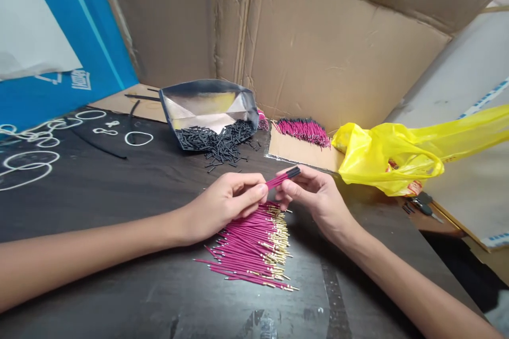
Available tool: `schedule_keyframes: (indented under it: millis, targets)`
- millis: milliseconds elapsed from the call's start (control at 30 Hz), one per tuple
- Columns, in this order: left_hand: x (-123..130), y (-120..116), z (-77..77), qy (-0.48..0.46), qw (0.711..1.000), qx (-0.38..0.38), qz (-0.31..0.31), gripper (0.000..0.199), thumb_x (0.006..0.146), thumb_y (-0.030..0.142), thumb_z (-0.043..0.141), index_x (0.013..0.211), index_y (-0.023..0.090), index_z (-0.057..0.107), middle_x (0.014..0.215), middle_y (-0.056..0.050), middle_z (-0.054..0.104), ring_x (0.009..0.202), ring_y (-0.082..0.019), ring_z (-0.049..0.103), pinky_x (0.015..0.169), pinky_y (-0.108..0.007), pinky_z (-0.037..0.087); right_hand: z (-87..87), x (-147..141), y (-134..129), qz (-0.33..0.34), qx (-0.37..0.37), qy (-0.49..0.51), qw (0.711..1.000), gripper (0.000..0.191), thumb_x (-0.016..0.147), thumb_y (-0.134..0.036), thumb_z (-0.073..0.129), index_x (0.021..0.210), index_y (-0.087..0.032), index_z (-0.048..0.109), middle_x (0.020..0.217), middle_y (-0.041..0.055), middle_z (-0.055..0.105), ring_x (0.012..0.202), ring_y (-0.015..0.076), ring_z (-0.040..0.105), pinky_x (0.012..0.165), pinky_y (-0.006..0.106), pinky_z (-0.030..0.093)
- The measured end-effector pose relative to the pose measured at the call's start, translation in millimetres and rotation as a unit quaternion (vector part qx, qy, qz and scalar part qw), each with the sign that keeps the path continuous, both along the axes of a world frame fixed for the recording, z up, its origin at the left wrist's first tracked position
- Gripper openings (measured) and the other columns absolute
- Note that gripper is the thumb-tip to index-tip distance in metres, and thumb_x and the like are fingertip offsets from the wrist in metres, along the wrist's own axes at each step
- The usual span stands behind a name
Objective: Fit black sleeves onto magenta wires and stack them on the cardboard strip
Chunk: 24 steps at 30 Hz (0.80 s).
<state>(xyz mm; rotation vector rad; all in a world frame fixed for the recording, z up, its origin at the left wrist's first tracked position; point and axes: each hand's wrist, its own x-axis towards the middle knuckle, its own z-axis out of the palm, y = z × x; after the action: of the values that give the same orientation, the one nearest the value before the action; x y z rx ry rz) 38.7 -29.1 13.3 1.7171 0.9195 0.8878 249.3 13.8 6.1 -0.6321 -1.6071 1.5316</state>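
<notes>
Several magenta sticks with black ends [278, 180] are pinched in my left hand [230, 201], and their black ends point up to the right. My right hand [314, 196] has its thumb and fingers around the black-ended part of the same bundle. Below both hands lies a pile of magenta sticks [246, 246] with gold tips on the right side. Behind my hands, many short black tubes [222, 143] spill from an open dark box [170, 111] with a silvery inside.
More magenta sticks with black ends [304, 131] lie on a cardboard piece [298, 154] at the back. A yellow plastic bag [369, 159] sits at the right. White elastic loops [139, 139] are on the dark table [131, 286] at the left. Cardboard walls stand behind.
</notes>
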Motion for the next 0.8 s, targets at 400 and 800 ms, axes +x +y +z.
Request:
schedule_keyframes:
  millis: [400,800]
  targets:
    - [3.0,-2.2,-1.2,0.000,1.000,0.005,-0.025,0.036,0.103,0.043,0.046,0.081,0.015,0.053,0.070,0.002,0.048,0.067,-0.011,0.043,0.065,-0.026,0.035,-2.9,-15.5,-12.4,-0.023,0.003,0.027,0.999,0.021,0.080,-0.038,0.080,0.090,-0.019,0.075,0.077,0.0015,0.069,0.069,0.0136,0.063,0.067,0.029,0.056]
    - [3.8,-5.3,-1.7,0.049,0.998,0.045,-0.008,0.041,0.105,0.048,0.038,0.081,0.017,0.049,0.071,0.003,0.051,0.069,-0.011,0.045,0.068,-0.026,0.036,4.0,-22.7,-15.9,-0.065,0.045,0.022,0.997,0.026,0.083,-0.041,0.077,0.078,-0.018,0.068,0.074,0.0010,0.064,0.068,0.0133,0.057,0.068,0.027,0.048]
